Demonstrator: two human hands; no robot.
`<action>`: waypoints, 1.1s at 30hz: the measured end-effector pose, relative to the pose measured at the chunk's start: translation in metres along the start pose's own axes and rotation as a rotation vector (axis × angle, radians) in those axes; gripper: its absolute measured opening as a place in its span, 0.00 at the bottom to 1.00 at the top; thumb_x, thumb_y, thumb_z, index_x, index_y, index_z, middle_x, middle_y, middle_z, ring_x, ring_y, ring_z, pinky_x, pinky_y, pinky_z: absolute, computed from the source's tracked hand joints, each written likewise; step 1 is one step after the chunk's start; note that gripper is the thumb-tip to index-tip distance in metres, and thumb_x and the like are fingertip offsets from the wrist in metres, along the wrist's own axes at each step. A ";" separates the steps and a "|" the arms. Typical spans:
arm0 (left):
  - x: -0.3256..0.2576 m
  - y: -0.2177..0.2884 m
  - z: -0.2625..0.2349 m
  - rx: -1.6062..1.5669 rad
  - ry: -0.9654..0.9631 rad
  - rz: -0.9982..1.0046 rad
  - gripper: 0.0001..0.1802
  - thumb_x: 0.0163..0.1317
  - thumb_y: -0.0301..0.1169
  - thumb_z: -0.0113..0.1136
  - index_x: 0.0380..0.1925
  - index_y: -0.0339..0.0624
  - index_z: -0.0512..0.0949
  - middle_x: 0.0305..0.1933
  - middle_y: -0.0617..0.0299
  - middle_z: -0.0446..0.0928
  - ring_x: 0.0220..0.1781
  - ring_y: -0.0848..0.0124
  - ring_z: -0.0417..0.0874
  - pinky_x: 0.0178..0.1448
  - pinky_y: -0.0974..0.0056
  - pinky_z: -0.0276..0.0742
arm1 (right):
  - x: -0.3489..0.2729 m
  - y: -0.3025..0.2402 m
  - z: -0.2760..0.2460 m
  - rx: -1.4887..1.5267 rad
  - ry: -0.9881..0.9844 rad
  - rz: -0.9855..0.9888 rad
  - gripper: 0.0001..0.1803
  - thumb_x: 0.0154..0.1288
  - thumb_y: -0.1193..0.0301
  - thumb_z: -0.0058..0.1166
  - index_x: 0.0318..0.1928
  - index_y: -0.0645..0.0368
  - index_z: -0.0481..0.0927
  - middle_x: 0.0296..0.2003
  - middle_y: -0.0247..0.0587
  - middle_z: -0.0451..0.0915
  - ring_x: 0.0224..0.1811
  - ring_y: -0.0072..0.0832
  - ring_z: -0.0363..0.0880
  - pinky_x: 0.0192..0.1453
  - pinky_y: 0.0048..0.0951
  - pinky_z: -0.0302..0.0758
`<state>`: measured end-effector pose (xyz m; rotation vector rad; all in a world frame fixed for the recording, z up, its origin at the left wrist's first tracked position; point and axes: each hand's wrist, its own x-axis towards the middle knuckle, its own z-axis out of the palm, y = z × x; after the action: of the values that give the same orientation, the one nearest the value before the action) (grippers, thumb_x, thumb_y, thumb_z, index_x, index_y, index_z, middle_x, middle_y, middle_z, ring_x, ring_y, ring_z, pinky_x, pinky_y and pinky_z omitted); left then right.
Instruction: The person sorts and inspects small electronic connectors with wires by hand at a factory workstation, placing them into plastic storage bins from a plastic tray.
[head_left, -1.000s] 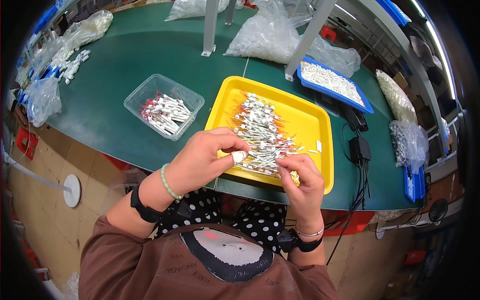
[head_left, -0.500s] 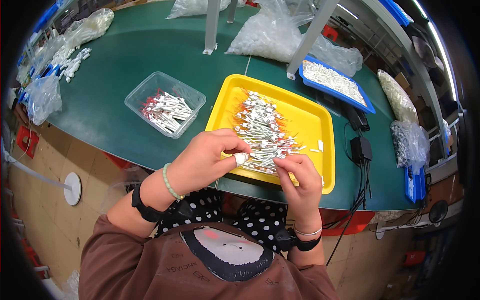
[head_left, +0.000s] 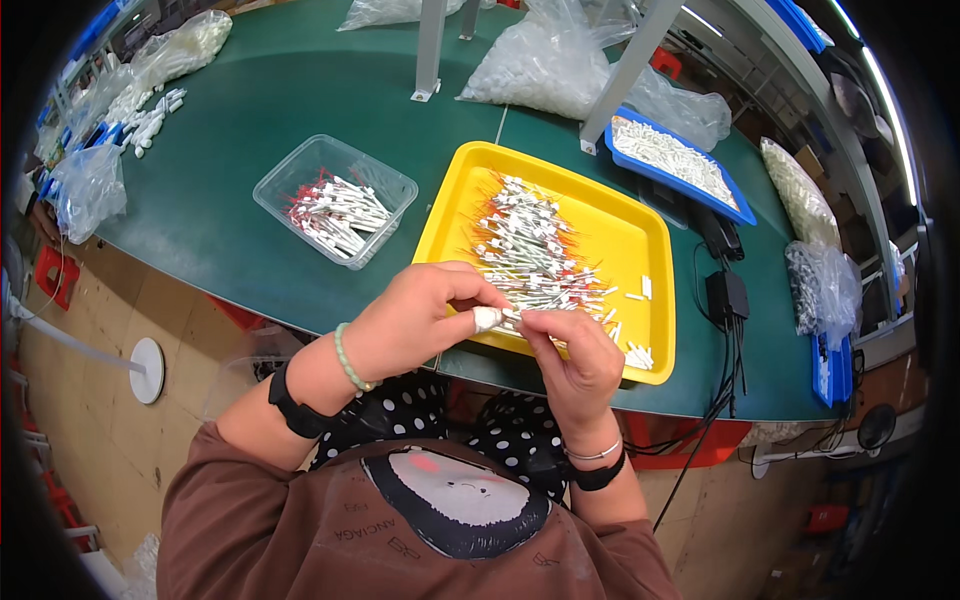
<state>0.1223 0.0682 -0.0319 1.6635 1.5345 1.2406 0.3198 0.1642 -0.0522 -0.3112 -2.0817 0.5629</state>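
Note:
Above the near edge of a yellow tray (head_left: 640,262), both my hands are closed in a pinch, fingertips meeting. My left hand (head_left: 418,318), its thumb wrapped in white, grips a small white part (head_left: 511,317). The pinched fingers of my right hand (head_left: 577,352) close on the part's other end. Most of it is hidden by the fingers, so its exact kind cannot be made out. Beneath and beyond them, a pile of thin white pieces with red and orange wires (head_left: 530,240) covers the tray's left side. Several loose white tubes (head_left: 638,355) lie toward its right.
Left of the tray stands a clear plastic box (head_left: 292,160) of similar wired pieces. A blue tray (head_left: 735,211) of white tubes sits at the back right. Metal posts (head_left: 428,50), filled plastic bags (head_left: 530,60) and black cables (head_left: 735,350) surround the green table (head_left: 210,215).
My right hand has moved left, bringing its fingertips against those of my left hand at the small white part. More loose white tubes at the tray's near right are uncovered.

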 end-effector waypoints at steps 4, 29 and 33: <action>-0.009 0.008 -0.056 0.140 0.284 0.143 0.09 0.61 0.23 0.63 0.42 0.38 0.85 0.39 0.60 0.82 0.40 0.71 0.82 0.46 0.67 0.77 | 0.008 0.012 -0.042 -0.185 0.041 0.327 0.09 0.63 0.78 0.66 0.44 0.64 0.84 0.37 0.44 0.85 0.35 0.31 0.85 0.42 0.28 0.80; 0.038 -0.023 -0.008 0.848 -0.155 -0.002 0.06 0.55 0.27 0.65 0.33 0.42 0.81 0.36 0.55 0.82 0.43 0.54 0.84 0.48 0.52 0.79 | -0.004 0.057 -0.084 -0.776 -0.320 0.458 0.04 0.60 0.79 0.60 0.35 0.66 0.81 0.33 0.53 0.84 0.35 0.48 0.84 0.40 0.41 0.79; 0.034 -0.020 -0.010 0.837 -0.180 0.007 0.08 0.54 0.27 0.65 0.34 0.41 0.81 0.36 0.55 0.82 0.43 0.54 0.84 0.49 0.52 0.79 | -0.007 0.057 -0.087 -0.845 -0.363 0.417 0.05 0.60 0.79 0.60 0.36 0.66 0.81 0.33 0.53 0.83 0.35 0.48 0.84 0.40 0.41 0.79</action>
<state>0.1015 0.1032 -0.0367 2.1889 2.0752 0.4120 0.3966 0.2340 -0.0458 -1.2206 -2.5388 -0.0804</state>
